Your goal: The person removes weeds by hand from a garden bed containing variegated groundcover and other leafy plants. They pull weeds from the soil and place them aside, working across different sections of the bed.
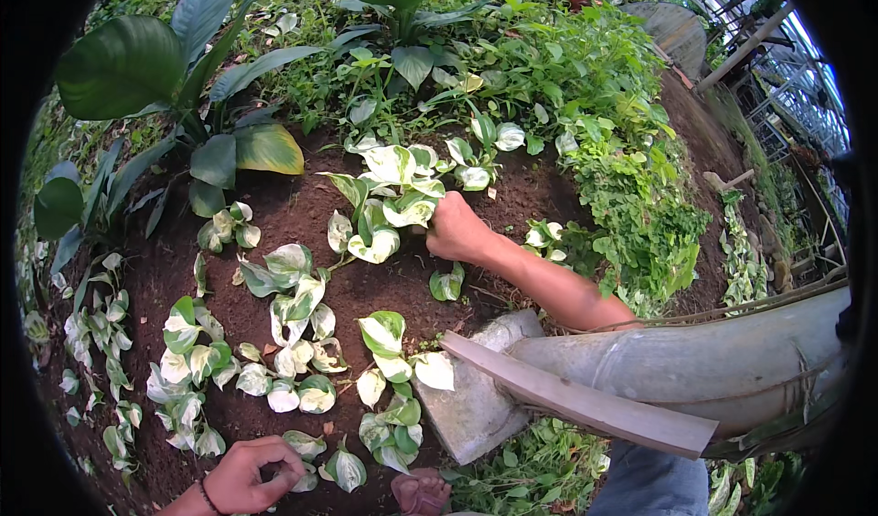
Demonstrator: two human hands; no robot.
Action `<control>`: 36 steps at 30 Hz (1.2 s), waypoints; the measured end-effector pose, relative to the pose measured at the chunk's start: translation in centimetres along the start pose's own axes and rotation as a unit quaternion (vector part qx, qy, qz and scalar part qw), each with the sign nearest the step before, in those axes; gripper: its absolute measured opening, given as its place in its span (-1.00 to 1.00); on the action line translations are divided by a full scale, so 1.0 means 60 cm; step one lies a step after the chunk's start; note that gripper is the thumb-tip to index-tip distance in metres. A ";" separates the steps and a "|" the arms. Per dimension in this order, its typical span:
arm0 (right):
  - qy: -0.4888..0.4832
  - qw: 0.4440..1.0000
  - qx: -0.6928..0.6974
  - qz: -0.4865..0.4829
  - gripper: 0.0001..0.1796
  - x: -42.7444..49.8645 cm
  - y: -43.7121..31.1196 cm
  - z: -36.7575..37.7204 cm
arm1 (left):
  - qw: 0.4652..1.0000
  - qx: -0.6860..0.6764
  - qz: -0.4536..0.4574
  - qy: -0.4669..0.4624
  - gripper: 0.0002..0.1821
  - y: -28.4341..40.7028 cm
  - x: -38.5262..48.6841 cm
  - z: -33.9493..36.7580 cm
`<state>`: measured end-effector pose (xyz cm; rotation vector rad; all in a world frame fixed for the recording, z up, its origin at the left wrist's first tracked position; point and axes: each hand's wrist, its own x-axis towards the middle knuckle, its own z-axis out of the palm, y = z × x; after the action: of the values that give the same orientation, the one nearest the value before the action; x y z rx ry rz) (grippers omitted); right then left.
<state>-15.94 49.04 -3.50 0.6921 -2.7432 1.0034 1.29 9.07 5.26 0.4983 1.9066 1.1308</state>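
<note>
My right hand (458,228) reaches past a thick pole into a clump of variegated pothos (391,187) with white-and-green leaves. Its fingers are curled at the leaves' right edge, and the fingertips are hidden, so what they hold cannot be told. At the bottom left, my left hand (252,476), with a dark cord bracelet on the wrist, has thumb and forefinger curled into a ring. It is beside a low variegated leaf (304,444); whether something thin is between the fingers is not clear. More pothos plants (295,310) grow in the brown soil (240,413) between the hands.
A thick pole (672,358) rises from a concrete block (473,392) at the right, with a wooden slat (576,396) across it. Dense weeds (617,173) border the soil. Large broad-leaved plants (199,105) stand at the upper left. A sandaled foot (422,492) is at the bottom.
</note>
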 end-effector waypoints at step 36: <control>-0.071 0.993 -0.077 0.054 -0.69 0.006 0.006 -0.038 | 1.000 -0.007 0.004 0.018 -0.95 0.003 -0.005 -0.001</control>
<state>-16.49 50.62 -1.84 0.6192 -2.9707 0.7790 1.38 8.94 5.56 0.4808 1.9276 1.1635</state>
